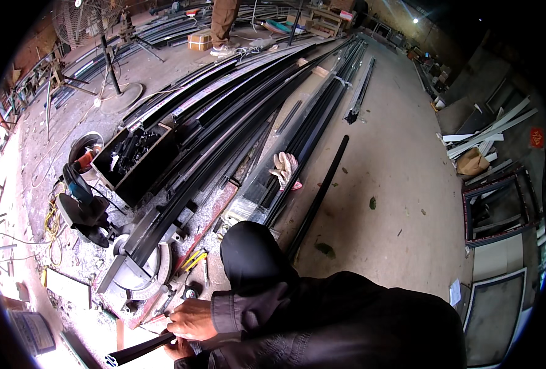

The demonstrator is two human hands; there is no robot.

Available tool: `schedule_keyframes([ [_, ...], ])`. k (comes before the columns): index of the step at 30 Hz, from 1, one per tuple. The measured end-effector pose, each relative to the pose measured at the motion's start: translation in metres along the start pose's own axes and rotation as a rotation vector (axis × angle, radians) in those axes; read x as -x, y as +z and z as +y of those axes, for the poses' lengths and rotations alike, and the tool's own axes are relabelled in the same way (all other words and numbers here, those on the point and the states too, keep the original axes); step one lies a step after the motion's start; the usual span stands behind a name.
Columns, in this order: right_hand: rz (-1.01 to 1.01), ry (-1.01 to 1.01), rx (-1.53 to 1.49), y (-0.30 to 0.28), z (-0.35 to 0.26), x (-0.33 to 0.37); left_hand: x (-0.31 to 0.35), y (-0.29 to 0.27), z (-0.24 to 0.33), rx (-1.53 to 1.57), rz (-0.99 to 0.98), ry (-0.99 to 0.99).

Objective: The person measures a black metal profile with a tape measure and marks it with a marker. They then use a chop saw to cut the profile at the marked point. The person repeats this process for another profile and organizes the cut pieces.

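At the lower left, a black metal profile (139, 350) with a pale hollow end slants toward the bottom edge. My left hand (178, 349) is closed around its inner end, partly hidden under my other hand. Just above it, my right hand (193, 318) has its fingers bent and pressed together beside the profile; a thin reddish strip shows by the fingertips, too small to name. Close by lie a small dark tape measure (192, 291) and yellow-handled pliers (195, 259). A chop saw (144, 270) stands beyond, with a dark bar across its round base.
Long black profiles (236, 117) run away across the floor, with work gloves (284, 169) on one bundle. A box of dark parts (134, 150) sits left of them. Window frames (500, 206) lean at the right. Farther off stand a fan (82, 21) and another person (224, 24).
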State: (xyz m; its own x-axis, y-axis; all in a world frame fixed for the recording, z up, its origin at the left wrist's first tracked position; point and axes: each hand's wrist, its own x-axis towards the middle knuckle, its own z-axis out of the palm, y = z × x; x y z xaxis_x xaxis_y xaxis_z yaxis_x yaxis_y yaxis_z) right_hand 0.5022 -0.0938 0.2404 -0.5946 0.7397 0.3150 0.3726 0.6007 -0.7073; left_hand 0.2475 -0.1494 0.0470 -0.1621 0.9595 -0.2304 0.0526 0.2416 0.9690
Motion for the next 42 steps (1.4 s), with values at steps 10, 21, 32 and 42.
schedule_keyframes([
  [10,0.052,0.016,-0.035,-0.006,-0.001,0.004,0.004,0.011,0.010,0.070,0.000,-0.056],
  [21,0.006,0.025,-0.010,0.004,0.002,0.001,0.007,0.010,0.012,0.084,0.019,-0.045],
  [32,0.007,0.038,-0.009,-0.002,-0.001,0.003,-0.005,-0.004,-0.025,0.206,-0.028,-0.036],
  [42,-0.003,0.000,0.004,0.000,0.002,0.002,0.005,0.008,0.017,0.076,-0.008,-0.049],
])
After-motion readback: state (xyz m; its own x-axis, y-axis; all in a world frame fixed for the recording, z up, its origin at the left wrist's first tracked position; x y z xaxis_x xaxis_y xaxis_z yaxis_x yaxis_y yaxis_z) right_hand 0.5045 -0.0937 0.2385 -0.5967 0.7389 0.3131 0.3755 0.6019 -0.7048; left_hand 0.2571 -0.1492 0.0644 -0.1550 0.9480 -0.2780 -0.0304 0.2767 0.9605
